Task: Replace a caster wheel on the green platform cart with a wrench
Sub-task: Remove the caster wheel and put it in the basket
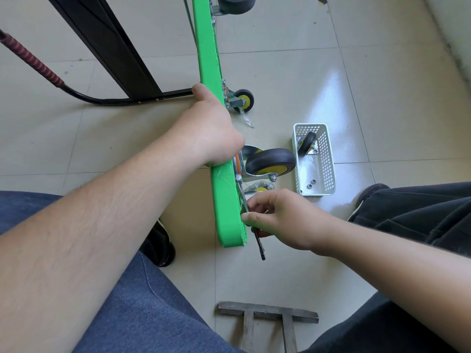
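While the green cart point(215, 70) stands tipped on its edge on the tiled floor point(280, 72), the left hand point(211, 133) is wrapped over its upper rim, fingers curled round the far side and thumb lying along the near face, steadying it. The right hand point(283, 220) pinches the dark wrench point(258, 240) low down against the underside of the deck, fingers and thumb closed on the shank; the handle end sticks out below the hand, and the head reaches up toward a bolt point(238, 177) at the corner of the wheel plate. Whether the head is actually seated on that bolt I cannot tell.

A caster wheel point(271, 161), black tyre with a yellow hub, sits in its bracket against the deck at this corner. Just beside it on the floor is a white basket point(328, 159) holding another wheel point(307, 143) and a few loose nuts point(311, 184). Two more wheels show farther along the cart.

My reading is that the job is somewhere in the middle. One wheel is off and lying in the basket, and a wheel is on the plate being worked. With nuts still loose in the basket, the fastening does not look finished: they probably need to be threaded on and tightened in turn. Then the cart can be set back down on its wheels.
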